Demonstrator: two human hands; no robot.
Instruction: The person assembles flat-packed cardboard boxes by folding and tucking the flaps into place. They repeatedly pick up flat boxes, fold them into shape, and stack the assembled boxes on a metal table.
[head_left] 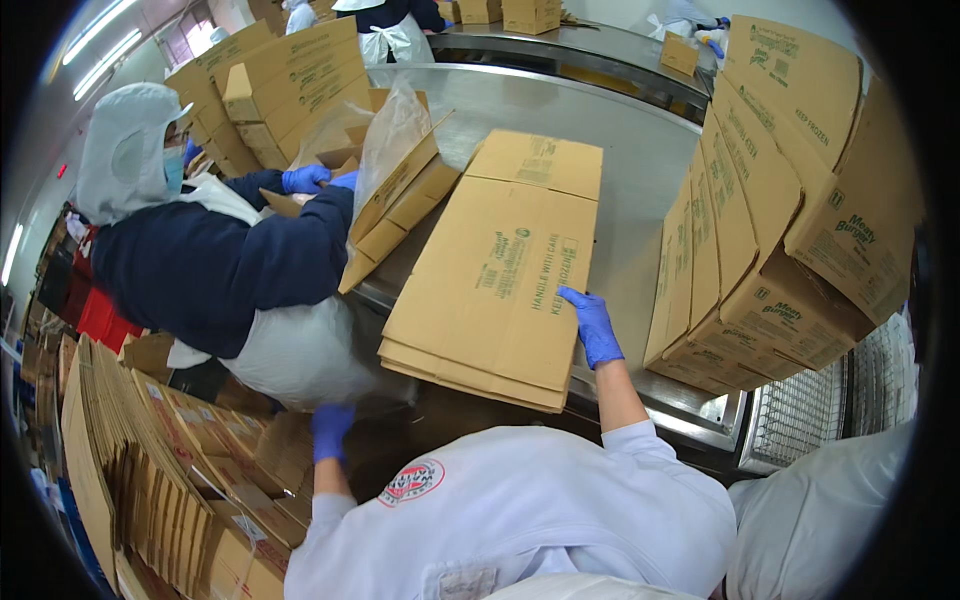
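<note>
Head view: flattened cartons under right hand.

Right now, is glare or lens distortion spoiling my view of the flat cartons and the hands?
Head view: the steel table shows soft glare only; the flat cartons and right hand read sharp; the left hand sits in shadow, slightly blurred; straight edges bow toward the dark rim.

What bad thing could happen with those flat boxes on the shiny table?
The stack of flat cartons hangs over the steel table's edge, held only by the right hand, so it might slide off. The co-worker's sleeve is close beside the stack and could bump it. The left hand is down low, away from the stack.
</note>
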